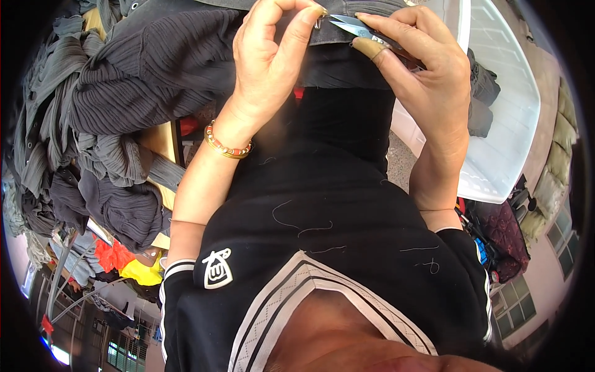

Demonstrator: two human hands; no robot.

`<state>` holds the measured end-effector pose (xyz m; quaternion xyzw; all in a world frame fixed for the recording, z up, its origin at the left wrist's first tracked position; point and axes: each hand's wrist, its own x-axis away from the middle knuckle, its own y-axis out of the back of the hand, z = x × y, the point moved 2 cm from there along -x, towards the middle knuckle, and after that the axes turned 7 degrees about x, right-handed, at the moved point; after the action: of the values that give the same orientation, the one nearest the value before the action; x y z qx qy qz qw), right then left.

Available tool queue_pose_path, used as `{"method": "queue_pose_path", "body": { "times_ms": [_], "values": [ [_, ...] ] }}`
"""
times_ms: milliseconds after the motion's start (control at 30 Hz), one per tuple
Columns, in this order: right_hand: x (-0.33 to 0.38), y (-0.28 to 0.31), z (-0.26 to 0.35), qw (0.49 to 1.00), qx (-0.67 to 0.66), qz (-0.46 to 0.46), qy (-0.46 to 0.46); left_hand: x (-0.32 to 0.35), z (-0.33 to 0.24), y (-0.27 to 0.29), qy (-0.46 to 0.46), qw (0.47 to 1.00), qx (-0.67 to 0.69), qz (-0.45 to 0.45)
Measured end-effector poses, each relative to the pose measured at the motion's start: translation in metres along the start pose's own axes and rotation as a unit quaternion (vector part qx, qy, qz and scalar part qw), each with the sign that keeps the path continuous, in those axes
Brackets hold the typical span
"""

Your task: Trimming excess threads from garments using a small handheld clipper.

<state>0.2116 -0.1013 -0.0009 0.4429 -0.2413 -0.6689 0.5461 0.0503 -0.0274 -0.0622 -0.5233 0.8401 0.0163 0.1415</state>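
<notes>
My right hand [427,68] grips a pair of thread snips [354,28], their two pointed blades slightly apart and aimed left. A tan cover wraps the tip of my right thumb. Just left of the blade tips, my left hand [266,68] has thumb and forefinger pinched together. A small shiny metal loop [318,23] shows under those fingertips; what exactly they hold is too small to tell. Beneath both hands lies a dark grey garment [334,56], a stitched band of it near the snips.
Piled dark grey ribbed garments [155,68] fill the left side, over a pale wooden edge [162,149]. A white plastic bin [508,124] with dark cloth inside stands to the right. Red cloth [113,254] and yellow cloth [141,271] hang at lower left.
</notes>
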Motion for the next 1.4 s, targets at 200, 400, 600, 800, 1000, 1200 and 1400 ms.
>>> {"method": "queue_pose_path", "body": {
  "times_ms": [200, 400, 600, 800, 1000, 1200, 1400],
  "values": [
    [-0.016, 0.013, 0.023, 0.996, 0.003, 0.025, -0.085, -0.004, 0.0, -0.003, -0.035, 0.999, -0.004, -0.008],
    [-0.02, 0.013, 0.025, 0.996, 0.023, 0.031, -0.075, -0.004, -0.005, -0.003, -0.054, 0.996, -0.064, -0.003],
    [-0.023, 0.016, 0.029, 0.995, 0.03, 0.045, -0.078, -0.004, -0.007, -0.003, -0.067, 0.993, -0.092, -0.013],
    [-0.024, 0.016, 0.031, 0.996, 0.041, 0.041, -0.074, -0.004, -0.007, -0.003, -0.067, 0.992, -0.105, -0.011],
    [-0.028, -0.003, 0.019, 0.995, 0.061, 0.056, -0.05, -0.009, 0.01, -0.001, -0.106, 0.984, -0.142, -0.007],
    [-0.023, 0.022, 0.027, 0.995, 0.077, 0.043, -0.045, -0.001, 0.021, 0.003, -0.17, 0.971, -0.167, -0.005],
    [0.002, 0.036, -0.01, 0.983, -0.029, -0.083, -0.163, -0.002, 0.023, 0.013, -0.178, 0.969, -0.164, -0.042]
  ]
}}
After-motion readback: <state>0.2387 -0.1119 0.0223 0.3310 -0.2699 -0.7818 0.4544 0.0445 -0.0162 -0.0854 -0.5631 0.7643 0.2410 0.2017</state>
